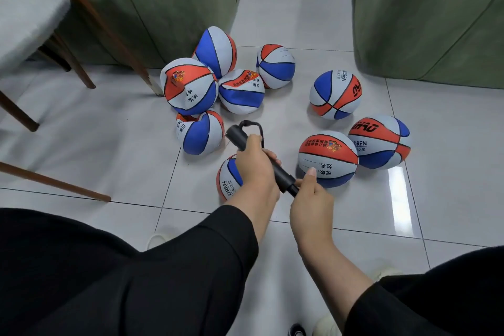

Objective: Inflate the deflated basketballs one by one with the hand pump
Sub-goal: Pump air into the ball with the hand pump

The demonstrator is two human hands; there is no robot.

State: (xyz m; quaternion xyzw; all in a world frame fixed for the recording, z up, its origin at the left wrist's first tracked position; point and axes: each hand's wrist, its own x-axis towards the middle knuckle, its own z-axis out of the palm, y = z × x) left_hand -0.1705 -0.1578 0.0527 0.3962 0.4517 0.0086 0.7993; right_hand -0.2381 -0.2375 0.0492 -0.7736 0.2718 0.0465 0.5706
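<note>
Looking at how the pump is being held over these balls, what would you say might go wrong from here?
1. The hand pump is held in the air by the left hand and the right hand; its hose loops back and seems joined to no ball, so strokes now would likely be wasted.
2. The ball under the left hand lies loose on the glossy tile floor and could roll away.
</note>
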